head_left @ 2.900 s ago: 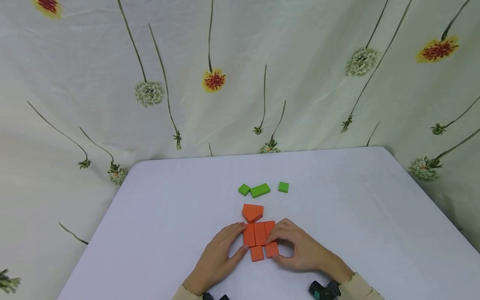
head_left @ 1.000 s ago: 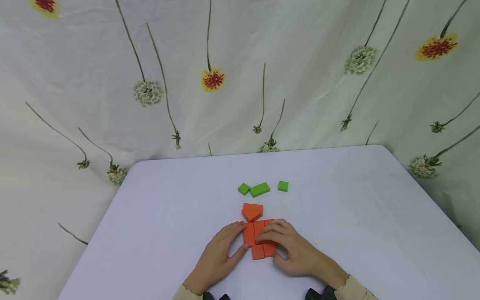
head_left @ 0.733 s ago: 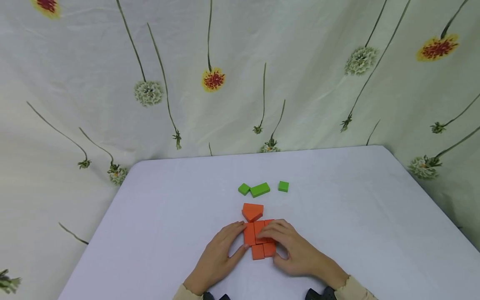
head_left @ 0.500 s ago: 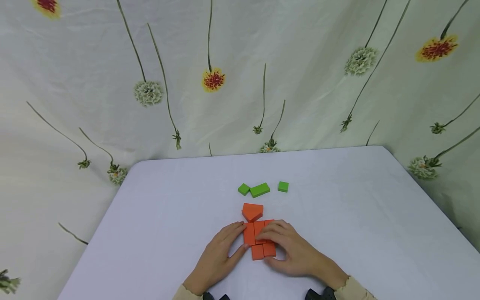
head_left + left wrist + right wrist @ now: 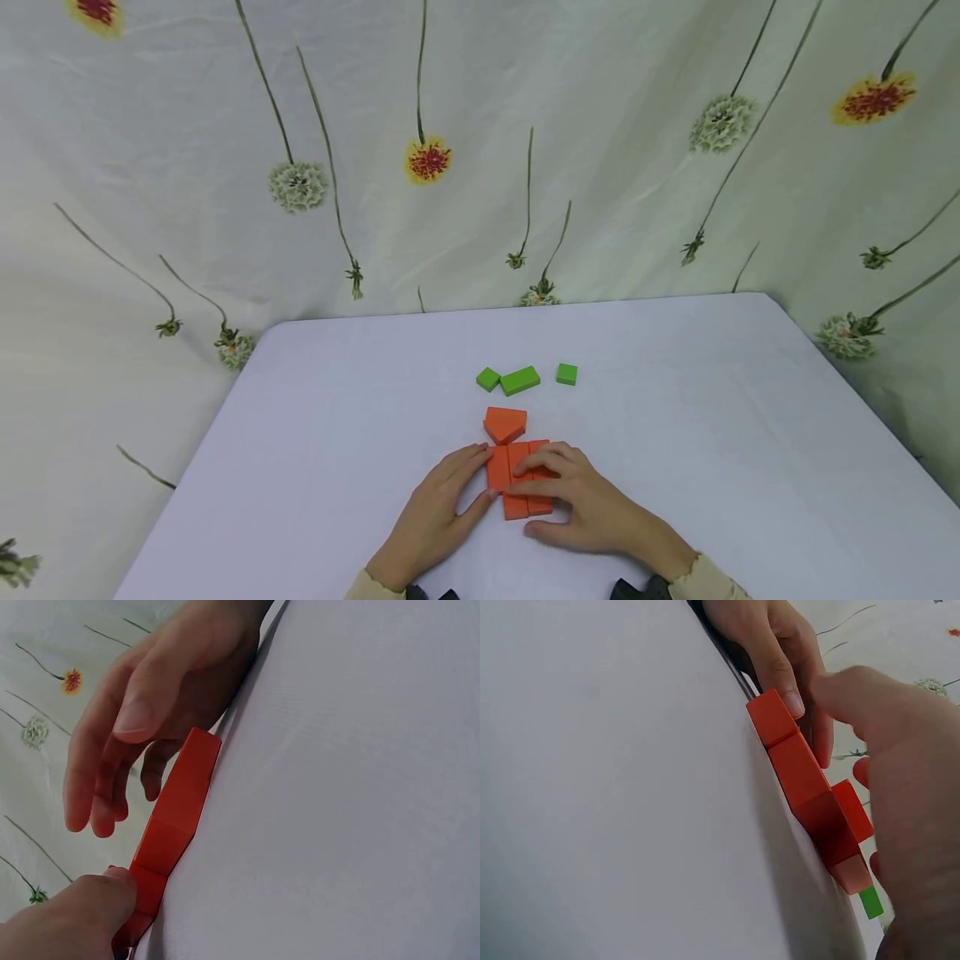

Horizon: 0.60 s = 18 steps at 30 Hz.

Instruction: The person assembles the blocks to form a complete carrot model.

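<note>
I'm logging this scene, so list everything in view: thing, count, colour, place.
orange blocks: five in a tight cluster, near middle of the table, between the hands
orange wedge: one, just beyond the cluster
green blocks: three, in a loose row beyond the wedge, the right one set apart
table: one, pale lilac-white
curtain: one, cream with flower print, behind the table
left hand: fingers straight against the cluster's left side
right hand: fingers lying over the cluster's right side, thumb at its near edge
sleeves: two, beige, at the wrists
</note>
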{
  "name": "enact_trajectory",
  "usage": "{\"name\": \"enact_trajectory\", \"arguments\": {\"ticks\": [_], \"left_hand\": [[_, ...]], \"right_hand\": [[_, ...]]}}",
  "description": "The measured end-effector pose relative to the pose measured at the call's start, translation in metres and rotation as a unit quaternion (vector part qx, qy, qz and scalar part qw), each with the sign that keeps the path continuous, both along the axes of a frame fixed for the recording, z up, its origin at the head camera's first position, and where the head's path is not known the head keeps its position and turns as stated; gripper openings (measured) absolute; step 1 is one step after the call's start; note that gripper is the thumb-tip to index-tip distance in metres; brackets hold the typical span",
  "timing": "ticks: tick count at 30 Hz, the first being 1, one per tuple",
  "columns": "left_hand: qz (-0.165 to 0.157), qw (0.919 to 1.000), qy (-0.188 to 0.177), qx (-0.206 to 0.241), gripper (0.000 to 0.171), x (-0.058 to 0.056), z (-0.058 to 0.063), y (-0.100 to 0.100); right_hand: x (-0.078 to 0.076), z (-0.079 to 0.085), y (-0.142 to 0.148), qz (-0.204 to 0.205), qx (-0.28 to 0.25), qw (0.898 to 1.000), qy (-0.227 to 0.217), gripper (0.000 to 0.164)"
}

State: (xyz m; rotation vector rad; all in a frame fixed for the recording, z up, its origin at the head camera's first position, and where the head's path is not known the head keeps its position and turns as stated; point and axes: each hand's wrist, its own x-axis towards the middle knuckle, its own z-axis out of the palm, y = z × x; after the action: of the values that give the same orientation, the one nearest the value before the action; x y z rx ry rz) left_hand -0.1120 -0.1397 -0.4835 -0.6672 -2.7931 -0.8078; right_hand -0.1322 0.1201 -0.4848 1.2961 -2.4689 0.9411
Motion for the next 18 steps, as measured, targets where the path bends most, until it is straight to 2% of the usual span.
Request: {"name": "enact_trajectory", "arguments": {"ticks": [4,8,11,16,18], "left_hand": [[0.001,1.0000,-0.002,-0.001,0.055,0.001,0.001,-0.001],[-0.002,1.0000,0.003,0.001,0.054,0.000,0.001,-0.001],[-0.007,0.9999,0.008,0.005,0.053,0.000,0.001,-0.001],[-0.007,0.9999,0.005,0.005,0.053,0.001,0.000,-0.002],[-0.011,0.9999,0.011,0.005,0.053,0.001,0.000,-0.002]], "right_hand": [[-0.003,0.003,-0.002,-0.020,-0.049,0.998,-0.043,0.041],[-0.013,0.009,-0.005,-0.057,-0.071,0.994,-0.054,0.035],[-0.023,0.013,-0.006,-0.084,-0.067,0.992,-0.068,0.036],[-0.038,0.020,-0.010,-0.109,-0.033,0.982,-0.149,0.044],[-0.042,0.022,-0.012,-0.121,-0.010,0.980,-0.158,0.044]]}}
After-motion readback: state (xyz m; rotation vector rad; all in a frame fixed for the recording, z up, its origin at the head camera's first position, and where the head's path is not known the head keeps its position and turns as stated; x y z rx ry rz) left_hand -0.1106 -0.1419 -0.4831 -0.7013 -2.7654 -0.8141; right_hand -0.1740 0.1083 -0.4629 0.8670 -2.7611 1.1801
